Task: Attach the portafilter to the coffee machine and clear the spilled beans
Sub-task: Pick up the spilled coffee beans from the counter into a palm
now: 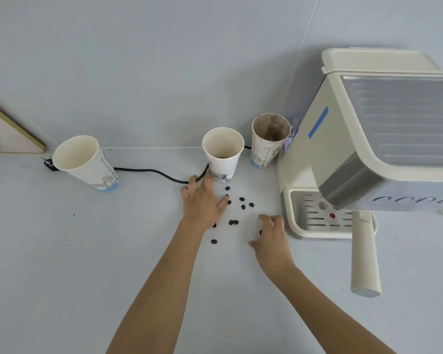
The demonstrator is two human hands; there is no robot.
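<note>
Several dark coffee beans (243, 207) lie scattered on the white counter in front of a paper cup (223, 154). My left hand (202, 200) rests flat on the counter, fingers apart, with its thumb tip touching one bean. My right hand (273, 235) is curled with fingertips down on the counter beside a bean; whether it holds any bean is hidden. The cream coffee machine (368, 139) stands at the right. The portafilter handle (365, 254) sticks out toward me from under the machine's head, above the drip tray (315, 213).
A stained paper cup (269, 141) stands against the machine's left side. Another paper cup (87, 162) stands at the left. A black power cord (151, 171) runs along the counter behind my left hand. The wall is close behind the cups.
</note>
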